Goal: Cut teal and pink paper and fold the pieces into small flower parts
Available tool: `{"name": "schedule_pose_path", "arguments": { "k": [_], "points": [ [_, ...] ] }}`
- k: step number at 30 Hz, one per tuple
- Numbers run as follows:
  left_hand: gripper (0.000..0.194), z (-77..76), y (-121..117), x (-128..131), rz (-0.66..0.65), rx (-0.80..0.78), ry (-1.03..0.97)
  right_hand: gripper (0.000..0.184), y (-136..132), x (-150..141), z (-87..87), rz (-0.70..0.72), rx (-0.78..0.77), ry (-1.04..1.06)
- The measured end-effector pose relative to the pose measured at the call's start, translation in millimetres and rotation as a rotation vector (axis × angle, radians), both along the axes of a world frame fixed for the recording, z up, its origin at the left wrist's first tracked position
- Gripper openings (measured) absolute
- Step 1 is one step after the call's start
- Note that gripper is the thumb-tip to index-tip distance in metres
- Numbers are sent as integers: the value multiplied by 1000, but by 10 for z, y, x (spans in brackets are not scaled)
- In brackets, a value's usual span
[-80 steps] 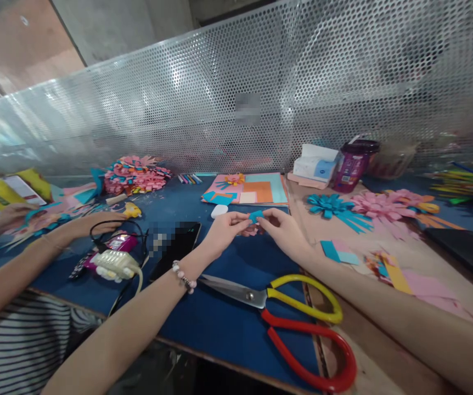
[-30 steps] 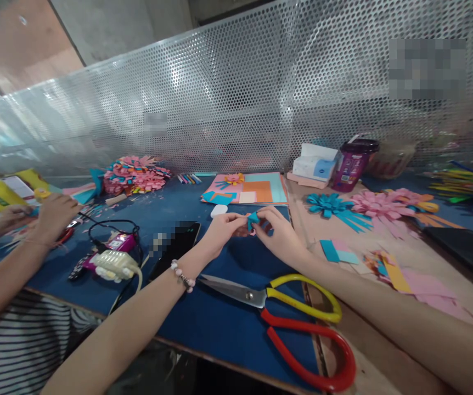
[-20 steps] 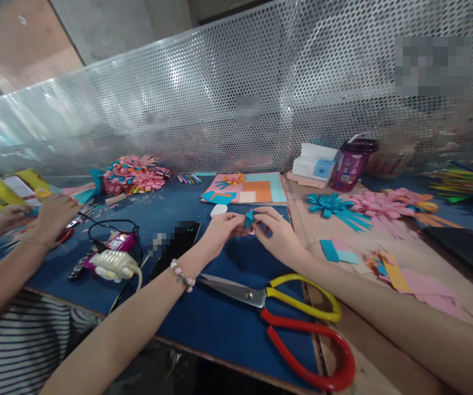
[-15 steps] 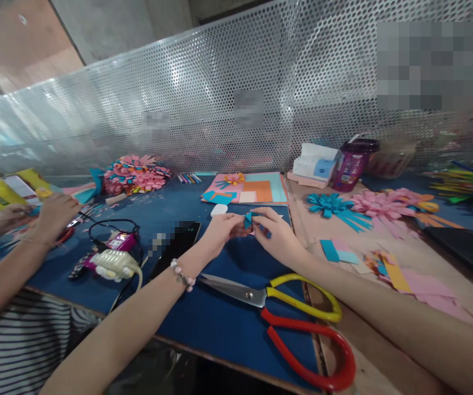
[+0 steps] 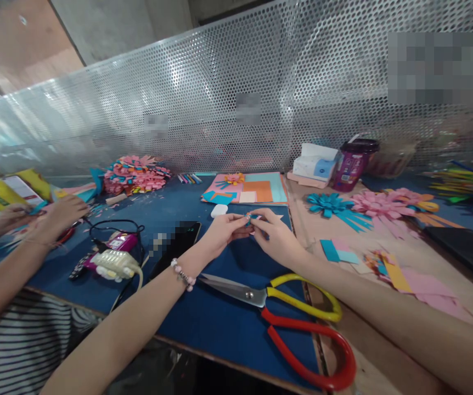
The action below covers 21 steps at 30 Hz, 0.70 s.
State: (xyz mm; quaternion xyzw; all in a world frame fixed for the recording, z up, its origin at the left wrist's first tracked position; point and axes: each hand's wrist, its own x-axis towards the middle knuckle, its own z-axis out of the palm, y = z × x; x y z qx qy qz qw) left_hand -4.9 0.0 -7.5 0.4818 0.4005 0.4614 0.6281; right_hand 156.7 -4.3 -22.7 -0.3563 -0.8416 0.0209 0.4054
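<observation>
A small folded piece of blue paper is pinched between my two hands, mostly covered by fingertips, with a bit of pink showing beside it. My left hand grips it from the left; a beaded bracelet circles that wrist. From the right, my right hand closes thumb and fingers on the same paper. Large scissors with one yellow and one red handle lie below my hands on the blue table. Beyond my fingers is a stack of coloured paper with a small white case in front.
Left of my arm lie a phone and a cabled purple device. A co-worker's hands work farther left. Paper flowers, paper scraps, a tissue pack and a purple cup sit right. A perforated metal screen stands behind.
The blue paper went from a flat-looking piece to a pointed fold, then a smaller shape mostly hidden by my fingers. My hands drew closer together. The co-worker's right hand moved left from the earliest frame.
</observation>
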Motion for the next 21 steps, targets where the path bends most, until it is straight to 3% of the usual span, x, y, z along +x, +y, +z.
{"name": "schedule_pose_path", "arguments": {
  "k": [6,12,16,21],
  "points": [
    [26,15,-3,-11,-69,-12,7,27,-18,41,29,33,-11,188],
    [24,20,-4,-10,-47,26,44,14,-39,51,110,-51,-161,417],
    [28,8,-6,1,-67,117,140,19,15,41,105,-37,-324,405],
    [30,0,-10,17,-53,232,239,20,89,57,59,37,-403,371]
  ]
}}
